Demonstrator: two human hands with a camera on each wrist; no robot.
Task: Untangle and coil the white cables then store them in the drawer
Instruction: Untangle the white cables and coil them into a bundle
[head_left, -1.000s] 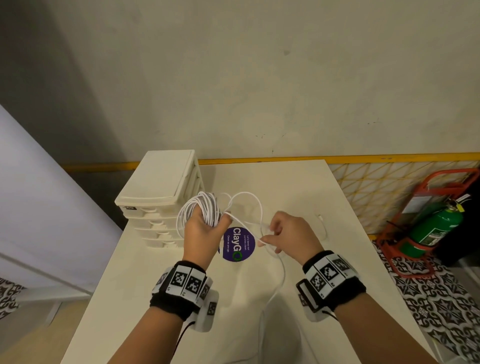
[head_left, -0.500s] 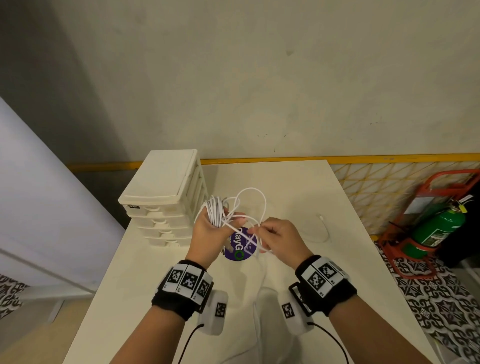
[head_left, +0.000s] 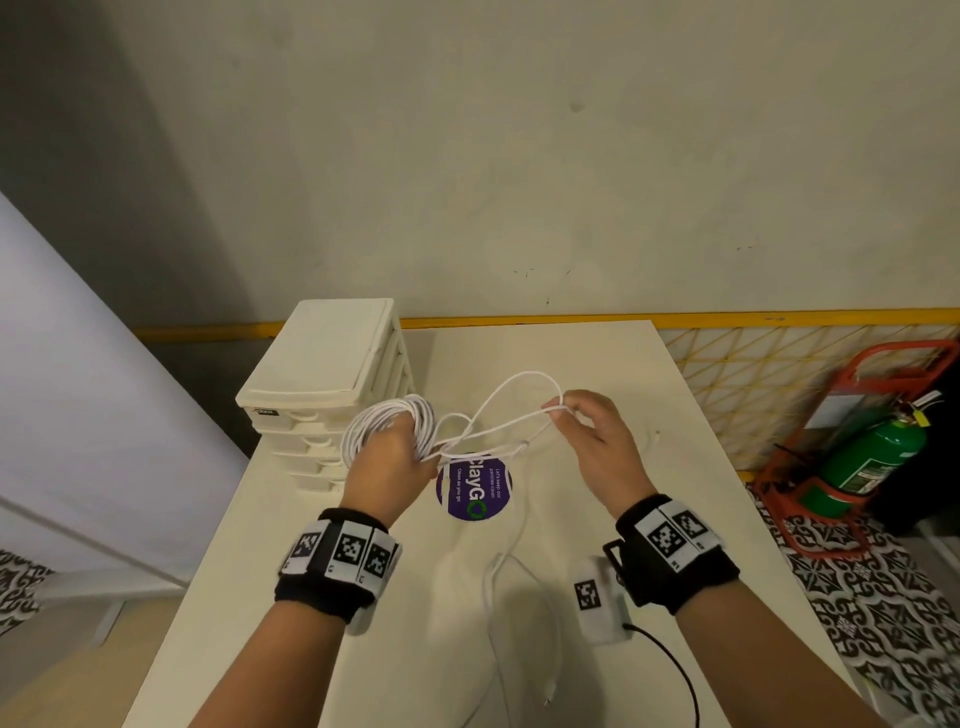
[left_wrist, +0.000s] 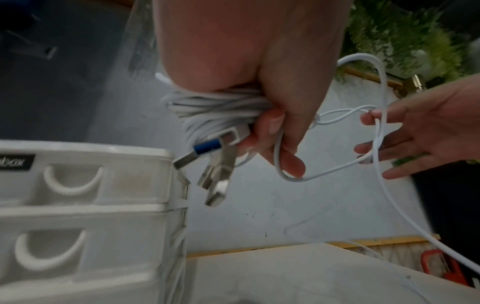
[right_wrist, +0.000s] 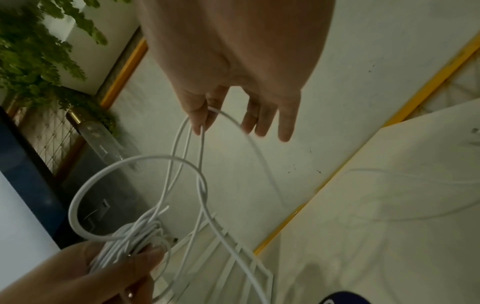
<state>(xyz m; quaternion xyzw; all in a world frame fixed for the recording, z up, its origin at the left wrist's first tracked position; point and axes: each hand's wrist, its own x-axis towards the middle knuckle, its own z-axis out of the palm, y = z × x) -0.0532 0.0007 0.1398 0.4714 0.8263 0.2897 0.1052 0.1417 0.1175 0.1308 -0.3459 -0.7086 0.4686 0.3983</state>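
Two hands busy | left hand (head_left: 387, 457) grips cable coil (head_left: 363, 431) | right hand (head_left: 597, 441) pinches loop (head_left: 511, 387) | drawer unit (head_left: 317, 374) beside coil

A cream-white table (head_left: 597, 364) stands with its far edge against the wall. At its far left corner sits a cream plastic drawer unit (head_left: 322, 374) with several stacked drawers, and near the middle a round purple sticker (head_left: 475, 493) lies flat on the top. Slack white cable (head_left: 498, 587) trails over the near part of the tabletop, and another faint strand (head_left: 649, 441) lies toward the right side.
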